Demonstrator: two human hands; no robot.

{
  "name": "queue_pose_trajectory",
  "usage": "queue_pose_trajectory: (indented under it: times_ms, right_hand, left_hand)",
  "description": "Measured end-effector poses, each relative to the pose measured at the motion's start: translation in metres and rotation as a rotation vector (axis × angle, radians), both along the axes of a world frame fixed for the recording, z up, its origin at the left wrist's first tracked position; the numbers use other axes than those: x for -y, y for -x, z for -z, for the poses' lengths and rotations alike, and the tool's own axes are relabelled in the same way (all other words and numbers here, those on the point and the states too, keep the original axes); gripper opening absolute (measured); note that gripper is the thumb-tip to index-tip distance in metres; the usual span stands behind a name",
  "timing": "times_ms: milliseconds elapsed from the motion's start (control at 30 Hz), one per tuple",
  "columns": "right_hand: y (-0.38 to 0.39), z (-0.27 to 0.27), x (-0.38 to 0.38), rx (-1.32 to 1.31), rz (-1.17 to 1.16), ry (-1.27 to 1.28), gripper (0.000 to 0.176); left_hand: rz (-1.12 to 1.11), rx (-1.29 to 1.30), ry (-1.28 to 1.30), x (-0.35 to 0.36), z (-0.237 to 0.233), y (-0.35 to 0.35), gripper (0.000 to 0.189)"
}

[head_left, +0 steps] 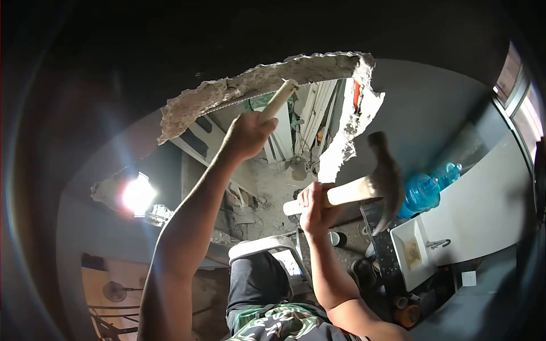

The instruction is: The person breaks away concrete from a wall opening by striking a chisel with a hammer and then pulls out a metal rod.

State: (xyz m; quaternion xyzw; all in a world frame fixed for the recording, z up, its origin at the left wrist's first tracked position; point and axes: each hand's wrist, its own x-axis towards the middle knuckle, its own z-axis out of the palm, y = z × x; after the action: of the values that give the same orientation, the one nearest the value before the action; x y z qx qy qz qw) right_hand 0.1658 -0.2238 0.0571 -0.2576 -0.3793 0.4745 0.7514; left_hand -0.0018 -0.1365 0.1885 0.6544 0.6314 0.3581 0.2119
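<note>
My left hand (250, 135) is raised and closed round a pale wooden stick (278, 102), whose frayed top end is near the upper edge of a jagged hole in the wall. My right hand (317, 211) grips the wooden handle of a claw hammer (385, 184); the dark metal head is to the right, in front of the wall. Broken masonry (227, 91) rims the hole above my left hand. On the hole's right side, the broken edge (347, 136) has a red piece (356, 94) near its top.
Blue water bottles (420, 195) and a white sink (410, 253) stand at the right. A bright lamp (138, 195) shines at the left, above a fan (115, 291). Long white boards (315, 116) lean beyond the hole. A metal frame (264, 245) is beside my leg.
</note>
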Motion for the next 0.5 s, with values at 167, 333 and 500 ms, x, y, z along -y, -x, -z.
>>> queue_pose_trajectory:
  times_ms: [167, 333, 500]
  right_hand:
    - [-0.017, -0.043, -0.005, -0.028, -0.04, 0.001, 0.015]
    - [-0.019, -0.064, -0.006, -0.1, 0.015, -0.039, 0.02]
    - [-0.031, -0.077, -0.006, 0.066, -0.014, 0.048, 0.015]
  left_hand:
    - [-0.039, 0.058, 0.016, -0.004, 0.005, -0.007, 0.041]
    - [0.069, 0.405, 0.098, -0.003, 0.008, -0.01, 0.03]
    - [0.061, 0.602, 0.197, 0.002, -0.001, -0.026, 0.038]
